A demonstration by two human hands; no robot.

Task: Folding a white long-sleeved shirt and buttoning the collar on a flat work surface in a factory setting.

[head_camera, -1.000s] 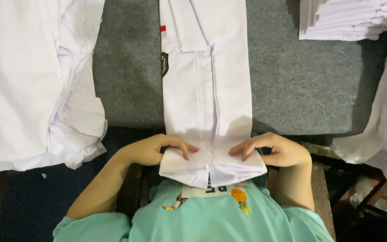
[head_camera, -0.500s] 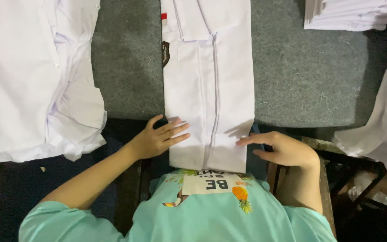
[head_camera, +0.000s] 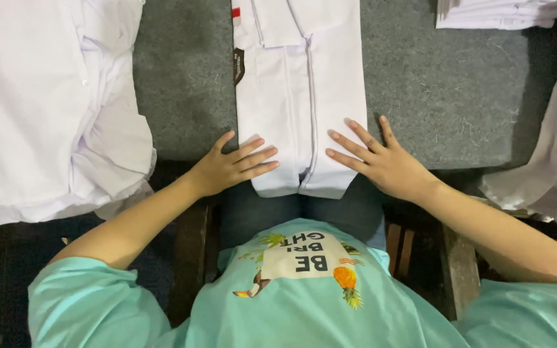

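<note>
- The grey surface [head_camera: 459, 96] fills the middle of the view, its near edge running just beyond the person's lap.
- A big heap of white garments [head_camera: 46, 109] lies at the left, cut off by the top and left edges, with its lower part drooping over the surface's edge.
- More white cloth [head_camera: 549, 167] hangs at the right edge, only partly in view (how far it reaches cannot be told).
- The folded white shirt [head_camera: 304, 96] lies in a long narrow strip down the middle; its collar end is cut off at the top and its near end hangs a little over the edge.
- A stack of folded white pieces [head_camera: 504, 11] sits at the top right, mostly out of view.
- The left hand [head_camera: 230, 167] lies flat, fingers spread and grasping nothing, pressing the shirt's near left corner.
- The right hand [head_camera: 381, 161] does likewise on the right corner, open with fingers splayed.
- A small dark label [head_camera: 238, 64] sticks out at the shirt's left edge, with a tiny red tag [head_camera: 235, 12] above it; print is too small to make out.
</note>
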